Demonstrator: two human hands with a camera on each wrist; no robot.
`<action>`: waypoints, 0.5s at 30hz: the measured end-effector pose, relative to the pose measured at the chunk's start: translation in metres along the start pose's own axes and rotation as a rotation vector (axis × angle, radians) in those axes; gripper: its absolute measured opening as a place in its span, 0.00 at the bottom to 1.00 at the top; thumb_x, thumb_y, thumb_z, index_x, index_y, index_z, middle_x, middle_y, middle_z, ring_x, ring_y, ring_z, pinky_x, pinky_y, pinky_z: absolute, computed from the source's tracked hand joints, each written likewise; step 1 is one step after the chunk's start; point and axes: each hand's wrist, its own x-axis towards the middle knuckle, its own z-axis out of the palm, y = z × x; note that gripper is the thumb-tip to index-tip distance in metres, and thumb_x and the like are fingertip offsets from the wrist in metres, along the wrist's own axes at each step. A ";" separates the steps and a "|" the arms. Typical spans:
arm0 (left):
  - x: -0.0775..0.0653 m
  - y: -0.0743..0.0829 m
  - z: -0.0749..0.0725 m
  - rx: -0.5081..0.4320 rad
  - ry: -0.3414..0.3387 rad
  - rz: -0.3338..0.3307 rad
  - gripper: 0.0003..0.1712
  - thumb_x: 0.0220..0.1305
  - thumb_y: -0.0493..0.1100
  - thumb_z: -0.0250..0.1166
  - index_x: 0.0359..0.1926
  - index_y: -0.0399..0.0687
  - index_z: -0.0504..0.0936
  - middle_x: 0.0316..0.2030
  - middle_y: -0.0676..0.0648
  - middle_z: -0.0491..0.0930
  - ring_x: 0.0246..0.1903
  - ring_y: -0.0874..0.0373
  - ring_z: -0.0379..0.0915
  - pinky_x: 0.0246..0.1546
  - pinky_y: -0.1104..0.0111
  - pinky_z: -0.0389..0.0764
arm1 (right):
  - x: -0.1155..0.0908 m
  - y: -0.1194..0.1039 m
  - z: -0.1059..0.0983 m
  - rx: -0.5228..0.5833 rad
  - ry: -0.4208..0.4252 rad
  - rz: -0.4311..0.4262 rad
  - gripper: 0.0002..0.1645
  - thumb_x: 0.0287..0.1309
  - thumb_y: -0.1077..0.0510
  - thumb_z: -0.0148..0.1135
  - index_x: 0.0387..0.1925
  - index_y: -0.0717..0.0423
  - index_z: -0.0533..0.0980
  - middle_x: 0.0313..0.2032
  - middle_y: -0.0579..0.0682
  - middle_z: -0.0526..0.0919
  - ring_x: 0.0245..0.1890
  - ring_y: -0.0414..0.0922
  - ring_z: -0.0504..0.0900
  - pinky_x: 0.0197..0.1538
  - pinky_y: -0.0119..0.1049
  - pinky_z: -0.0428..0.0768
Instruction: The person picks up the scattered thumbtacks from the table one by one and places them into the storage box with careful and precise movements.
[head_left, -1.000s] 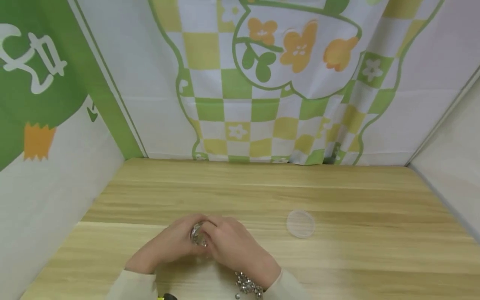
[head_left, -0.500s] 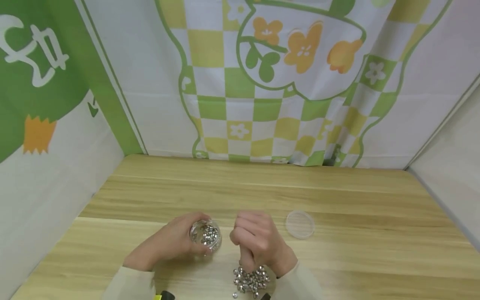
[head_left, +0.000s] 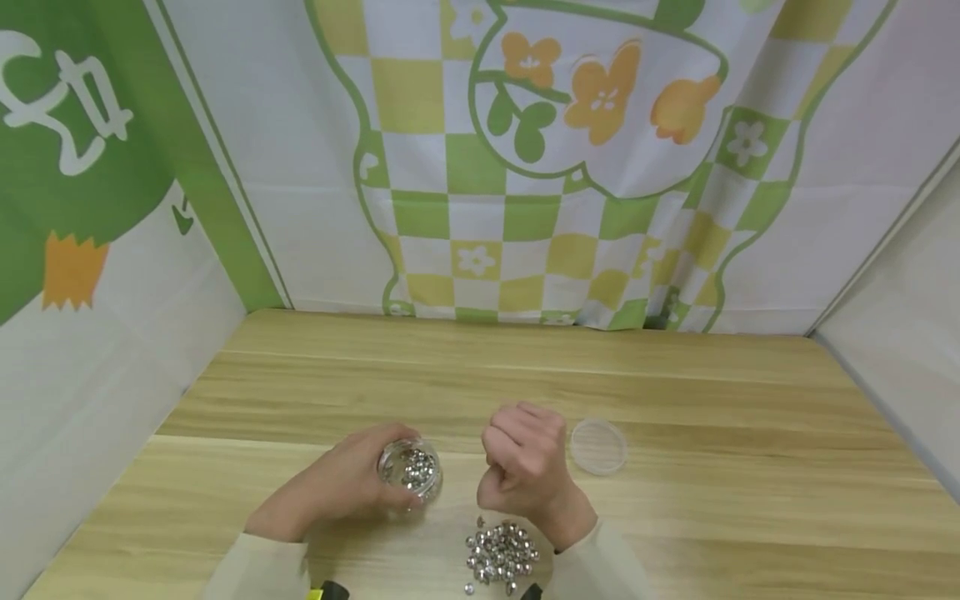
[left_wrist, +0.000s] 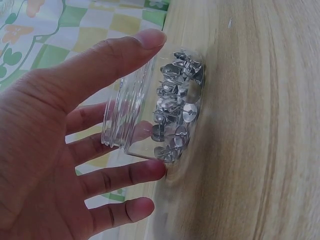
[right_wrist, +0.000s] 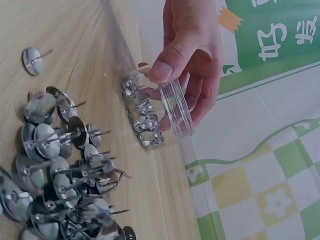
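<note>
My left hand (head_left: 360, 475) grips a clear plastic screw-neck jar (head_left: 411, 473), which stands upright on the table. Silver thumbtacks (left_wrist: 172, 110) lie inside the lidless jar, as the left wrist view shows. Just beyond a pile of loose thumbtacks (head_left: 501, 552), my right hand (head_left: 525, 462) is raised with curled fingers and a bent thumb. Nothing shows in that hand, and the inside of its grip is hidden. One thumbtack (right_wrist: 33, 61) sits apart from the pile in the right wrist view.
A round clear lid (head_left: 598, 447) lies on the wooden table (head_left: 720, 417), right of my right hand. A black and yellow object (head_left: 328, 591) pokes in at the bottom edge. Printed curtains (head_left: 476, 167) border the table at the back.
My right hand has left the jar mouth, moved right toward the pile, then shifted slightly forward and right, its thumb drawing in. The left hand keeps the jar in place.
</note>
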 end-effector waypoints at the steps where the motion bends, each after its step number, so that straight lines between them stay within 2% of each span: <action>1: 0.000 0.000 0.000 -0.002 -0.001 -0.005 0.42 0.37 0.57 0.79 0.53 0.43 0.76 0.52 0.41 0.81 0.52 0.42 0.74 0.55 0.41 0.75 | -0.002 0.001 0.000 -0.010 -0.013 0.018 0.09 0.04 0.61 0.33 0.05 0.48 0.52 0.07 0.39 0.51 0.09 0.34 0.46 0.11 0.22 0.45; 3: 0.001 0.000 0.000 -0.006 -0.002 -0.015 0.43 0.36 0.57 0.79 0.54 0.43 0.76 0.52 0.41 0.81 0.52 0.42 0.74 0.56 0.41 0.75 | -0.006 0.001 0.000 -0.032 -0.068 0.062 0.09 0.09 0.64 0.36 0.06 0.50 0.59 0.06 0.40 0.60 0.08 0.34 0.53 0.09 0.23 0.52; 5: 0.001 0.000 -0.001 -0.001 -0.002 -0.012 0.43 0.37 0.58 0.79 0.54 0.44 0.76 0.52 0.41 0.81 0.52 0.43 0.74 0.55 0.41 0.76 | -0.008 0.002 0.000 -0.063 -0.153 0.117 0.12 0.24 0.68 0.42 0.10 0.53 0.71 0.11 0.43 0.74 0.10 0.37 0.67 0.09 0.25 0.66; 7: 0.001 0.000 -0.001 0.010 -0.003 -0.002 0.43 0.37 0.58 0.78 0.54 0.43 0.76 0.51 0.41 0.81 0.52 0.42 0.75 0.55 0.41 0.76 | -0.009 0.003 -0.002 -0.085 -0.232 0.154 0.14 0.41 0.67 0.49 0.13 0.54 0.78 0.20 0.48 0.84 0.19 0.42 0.79 0.17 0.33 0.79; 9: 0.001 0.000 -0.001 0.021 -0.004 0.009 0.43 0.37 0.58 0.78 0.54 0.43 0.76 0.52 0.41 0.81 0.52 0.42 0.75 0.55 0.41 0.76 | -0.009 0.005 -0.002 -0.109 -0.267 0.166 0.20 0.52 0.64 0.51 0.09 0.54 0.78 0.28 0.51 0.89 0.28 0.47 0.84 0.26 0.41 0.85; 11: 0.001 0.000 0.000 0.021 -0.003 0.008 0.43 0.37 0.58 0.78 0.54 0.43 0.76 0.52 0.41 0.81 0.52 0.42 0.74 0.55 0.41 0.76 | -0.009 0.007 -0.003 -0.136 -0.227 0.147 0.26 0.52 0.66 0.48 0.01 0.53 0.71 0.25 0.52 0.88 0.28 0.48 0.84 0.28 0.45 0.85; 13: 0.001 0.000 0.000 0.014 -0.001 0.003 0.43 0.37 0.58 0.78 0.53 0.43 0.76 0.52 0.41 0.81 0.52 0.42 0.74 0.55 0.41 0.75 | -0.008 0.008 -0.002 -0.166 -0.150 0.122 0.26 0.43 0.71 0.44 -0.03 0.51 0.61 0.17 0.50 0.84 0.20 0.45 0.81 0.26 0.46 0.84; 15: 0.001 0.000 0.000 0.008 0.000 -0.005 0.43 0.36 0.58 0.78 0.53 0.43 0.77 0.52 0.41 0.81 0.53 0.42 0.74 0.56 0.41 0.75 | -0.008 0.009 -0.002 -0.192 -0.082 0.115 0.22 0.33 0.73 0.42 -0.02 0.50 0.55 0.09 0.47 0.77 0.12 0.42 0.74 0.23 0.45 0.82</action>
